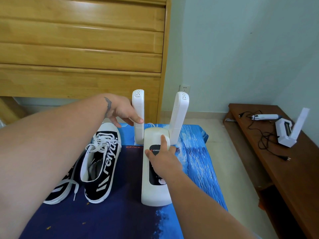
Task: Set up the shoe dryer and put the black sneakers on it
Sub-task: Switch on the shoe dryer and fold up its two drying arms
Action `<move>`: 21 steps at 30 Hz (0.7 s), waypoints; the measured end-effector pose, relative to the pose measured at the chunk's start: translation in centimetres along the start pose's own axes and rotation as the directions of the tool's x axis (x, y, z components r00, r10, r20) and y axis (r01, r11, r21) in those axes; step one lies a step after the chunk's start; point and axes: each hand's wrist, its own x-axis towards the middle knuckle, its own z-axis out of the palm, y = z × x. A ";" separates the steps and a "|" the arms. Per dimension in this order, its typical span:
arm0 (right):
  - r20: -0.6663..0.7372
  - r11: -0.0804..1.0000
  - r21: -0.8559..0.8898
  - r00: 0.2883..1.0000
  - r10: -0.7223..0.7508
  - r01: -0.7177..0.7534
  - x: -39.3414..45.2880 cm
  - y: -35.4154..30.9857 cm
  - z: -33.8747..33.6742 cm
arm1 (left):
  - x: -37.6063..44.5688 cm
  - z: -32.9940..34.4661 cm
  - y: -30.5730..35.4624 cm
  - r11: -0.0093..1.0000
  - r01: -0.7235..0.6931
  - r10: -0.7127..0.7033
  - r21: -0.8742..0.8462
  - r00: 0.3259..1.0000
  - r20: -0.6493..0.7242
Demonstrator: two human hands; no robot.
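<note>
White plastic formed the long shoe dryer (155, 183), which lay on a blue printed mat (203, 161) with its long axis running away from the viewer. Two white vented arms stood up at its far end: the left arm (139, 118) nearly upright, the right arm (178, 116) leaning outward to the right. A black label on the body carried the letters "CHIGO". The left hand (123, 112) was curled round the left arm, thumb on its front face. The right hand (164, 157) was laid flat on the body with straight fingers, nothing grasped. Just left of the dryer, the pair of black canvas sneakers (101, 163) with white laces and soles was set toes pointing away; "reiyu" could be read along one side. Bare mat was left in front of the dryer and sneakers, while the dryer's far end reached close to the mat's far edge. Well apart on the right, a brown wooden bench (284, 169) held small white devices and black cords.
</note>
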 end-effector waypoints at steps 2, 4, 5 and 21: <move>0.006 1.000 0.001 1.000 0.003 -0.003 0.1 0.0 0.0 | 0.1 -0.1 -0.1 1.000 -0.003 0.003 0.008 1.000 0.003; 0.012 1.000 0.003 1.000 0.010 -0.010 0.2 0.1 0.1 | 0.1 -0.1 -0.2 1.000 -0.008 0.008 0.022 1.000 0.002; 0.013 1.000 0.005 1.000 0.013 -0.013 0.2 0.1 0.1 | 0.2 0.0 -0.3 1.000 -0.015 0.015 0.021 1.000 0.000; 0.024 0.998 0.058 1.000 -0.004 0.002 0.1 0.1 -0.5 | -4.4 2.5 -6.1 0.980 -0.124 0.179 0.158 0.896 -0.406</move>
